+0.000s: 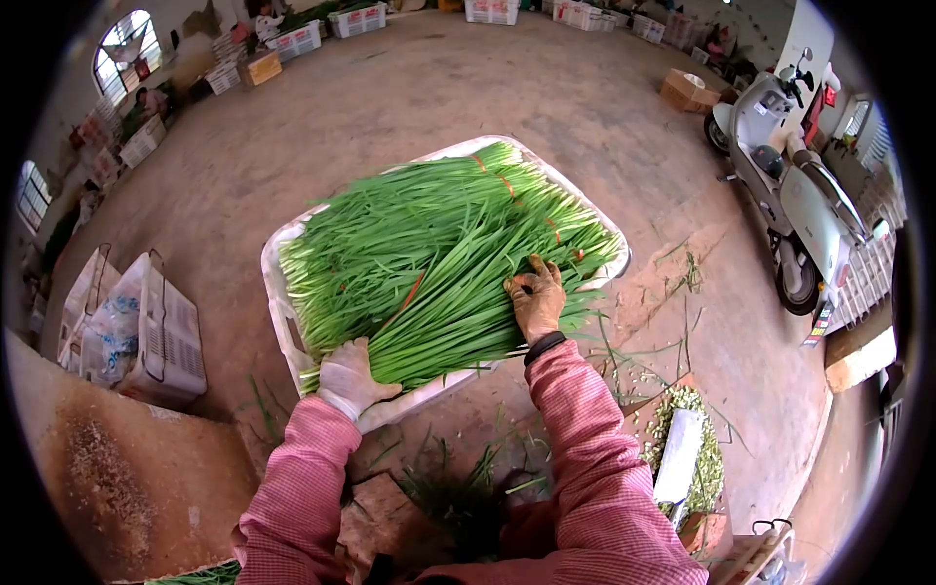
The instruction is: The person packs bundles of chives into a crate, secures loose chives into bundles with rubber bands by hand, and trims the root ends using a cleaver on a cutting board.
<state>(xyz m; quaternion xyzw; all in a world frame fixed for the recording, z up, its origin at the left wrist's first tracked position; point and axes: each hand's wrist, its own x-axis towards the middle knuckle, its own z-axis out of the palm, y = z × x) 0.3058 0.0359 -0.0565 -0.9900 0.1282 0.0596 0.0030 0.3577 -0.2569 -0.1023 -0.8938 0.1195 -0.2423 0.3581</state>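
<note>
A white plastic crate (283, 310) is heaped with long green garlic chives (419, 234), bundled with red ties. My left hand (353, 375), in a pale glove, is closed around the white stem ends of the nearest bundle at the crate's lower left corner. Part of its fingers is hidden by the stalks. On the same bundle, towards its right end, rests my right hand (536, 300) in a brown-stained glove. Its fingers and thumb curl into the leaves, leaving a small gap between them. A red tie (413, 290) crosses the chives between both hands.
At the right lies a long flat blade (679, 456) on chopped trimmings (709, 458). A scooter (795, 185) is parked beyond. White baskets (175, 327) stand at the left, above a brown board (127, 473). People and more crates (297, 39) line the far wall.
</note>
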